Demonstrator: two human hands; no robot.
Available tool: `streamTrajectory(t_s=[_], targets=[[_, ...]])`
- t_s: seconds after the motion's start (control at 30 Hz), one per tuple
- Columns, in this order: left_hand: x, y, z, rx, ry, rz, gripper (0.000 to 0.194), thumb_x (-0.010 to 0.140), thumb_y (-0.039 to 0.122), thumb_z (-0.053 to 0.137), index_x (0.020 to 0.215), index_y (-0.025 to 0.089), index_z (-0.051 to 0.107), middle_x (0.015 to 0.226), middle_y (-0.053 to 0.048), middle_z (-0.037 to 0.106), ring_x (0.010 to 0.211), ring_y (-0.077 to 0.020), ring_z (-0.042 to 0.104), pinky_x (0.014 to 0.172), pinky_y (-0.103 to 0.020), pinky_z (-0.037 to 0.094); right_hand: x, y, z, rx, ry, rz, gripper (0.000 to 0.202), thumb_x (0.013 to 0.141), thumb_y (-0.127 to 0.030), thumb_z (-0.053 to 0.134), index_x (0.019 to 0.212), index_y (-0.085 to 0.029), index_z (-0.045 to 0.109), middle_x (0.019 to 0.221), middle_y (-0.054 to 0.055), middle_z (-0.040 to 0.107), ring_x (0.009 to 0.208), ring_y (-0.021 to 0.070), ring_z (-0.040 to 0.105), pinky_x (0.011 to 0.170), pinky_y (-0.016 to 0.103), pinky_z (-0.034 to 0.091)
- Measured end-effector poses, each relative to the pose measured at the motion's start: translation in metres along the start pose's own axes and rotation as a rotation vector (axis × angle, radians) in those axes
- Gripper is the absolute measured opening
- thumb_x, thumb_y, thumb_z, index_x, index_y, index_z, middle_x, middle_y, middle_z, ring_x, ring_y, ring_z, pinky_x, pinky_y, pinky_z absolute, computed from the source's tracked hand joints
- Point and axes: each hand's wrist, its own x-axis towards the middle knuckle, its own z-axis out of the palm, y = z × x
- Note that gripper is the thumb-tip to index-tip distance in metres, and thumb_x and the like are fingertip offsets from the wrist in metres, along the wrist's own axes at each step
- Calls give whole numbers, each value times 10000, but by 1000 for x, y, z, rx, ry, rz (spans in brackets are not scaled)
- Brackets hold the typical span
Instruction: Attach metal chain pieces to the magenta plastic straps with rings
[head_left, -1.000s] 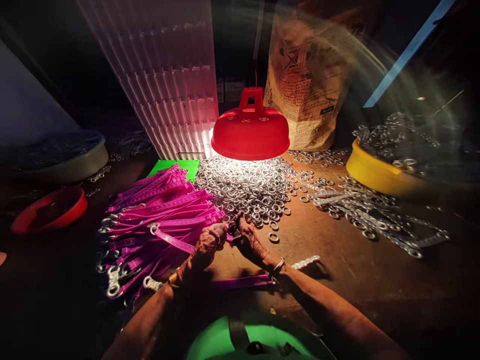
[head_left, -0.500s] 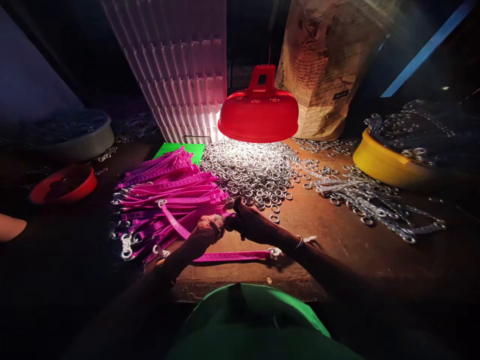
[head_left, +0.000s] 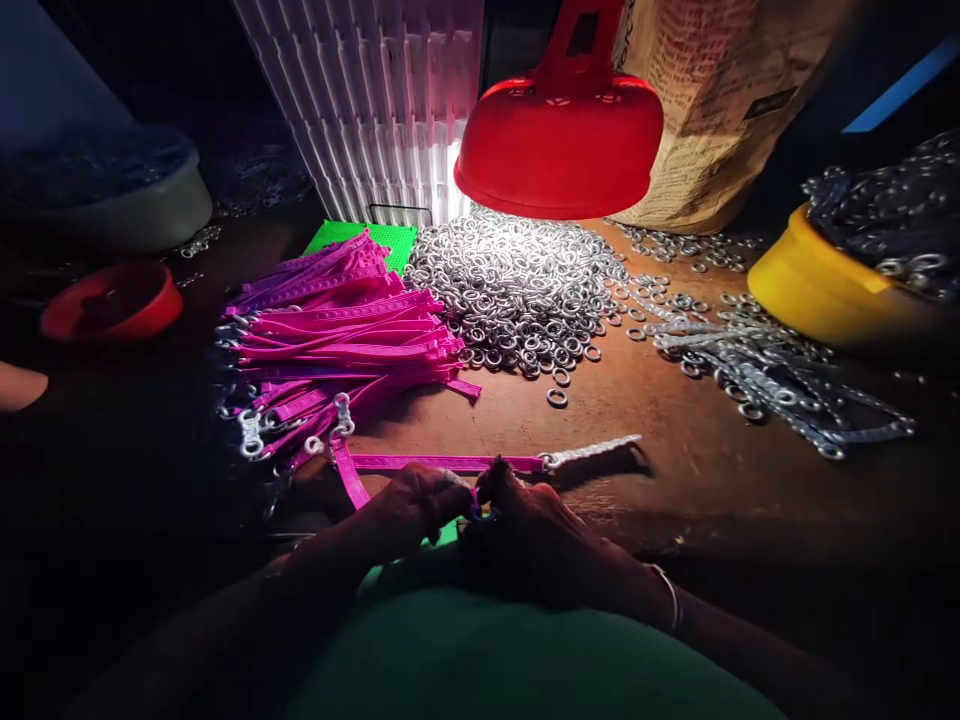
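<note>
My left hand (head_left: pixel 420 500) is closed around a pink strap (head_left: pixel 351 478), whose far end carries short silver chain links (head_left: pixel 343 414). The strap's near tip shows at the left fingertips. Close against it, my right hand (head_left: pixel 536 520) pinches what looks like a metal ring (head_left: pixel 487 515), dark and partly hidden by the fingers. Just beyond both hands another pink strap (head_left: pixel 420 463) lies across the table, joined to a silver chain (head_left: pixel 596 450). A heap of pink straps (head_left: pixel 345 340) is on the left, beside a pile of loose metal rings (head_left: pixel 525 290).
A red lamp (head_left: pixel 559 150) hangs low over the rings. At right are a yellow tub (head_left: pixel 817 285) of chains and loose silver chains (head_left: pixel 765 375). A red bowl (head_left: pixel 142 310) and grey tub (head_left: pixel 172 215) stand left. Another person's arm (head_left: pixel 22 387) shows at the left edge.
Both hands have come down from the strap heap to the table's front edge, bringing the held strap closer. The camera view has tilted downward.
</note>
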Motion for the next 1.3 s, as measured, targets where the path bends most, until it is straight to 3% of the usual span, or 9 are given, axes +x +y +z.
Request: streamTrajectory(t_s=[0.17,0.33,0.47,0.63,0.8,1.03,1.17,1.3], targets=[[-10,-12,10,-109,-22,-82,470,832,517,566,602,120,464,530,15,367,479,-60,318,447,-209,230,1,-1,5,270,16,92,271,929,-321,399,1139,-152,371,701,0,568,507,92,351,482,251,255],[-14,-16,17,-208,-30,-34,431,855,473,560,670,84,570,617,-33,469,547,-92,422,495,-219,313,5,3,12,496,-29,231,293,980,-382,234,1000,-161,425,731,23,566,572,98,422,497,226,330],[-12,-19,18,-354,-80,-45,392,828,450,608,701,80,611,666,-54,521,570,-103,473,511,-217,349,8,-1,5,422,-76,196,163,879,-315,473,928,-176,404,703,1,554,570,93,405,488,220,301],[-7,-25,13,-195,-42,-95,395,781,464,644,676,89,573,594,-25,488,498,-74,408,447,-193,299,12,-9,1,262,-201,221,125,830,-209,475,941,-168,433,660,14,533,524,102,371,449,233,246],[-9,-23,14,-320,11,-101,386,690,386,746,622,108,486,560,16,401,498,-56,366,455,-186,266,13,-6,9,198,-117,153,71,847,-157,415,894,-191,456,644,-5,505,501,87,349,452,231,219],[-6,-21,10,-460,28,-127,369,724,432,725,726,90,587,657,-40,542,597,-114,523,547,-208,397,16,2,12,219,-28,110,25,850,-192,446,854,-183,423,668,-15,518,553,88,394,478,215,278],[3,-16,2,-368,27,-154,426,714,489,715,652,109,531,540,21,411,457,-49,355,425,-184,251,19,9,11,201,13,37,79,874,-222,429,928,-169,453,814,42,573,652,122,463,580,246,397],[10,-1,0,-290,-9,-102,477,682,537,704,591,149,442,458,69,259,407,-29,194,390,-208,114,20,16,4,255,-25,-71,170,888,-172,377,1018,-169,487,918,57,575,755,139,503,731,281,457]])
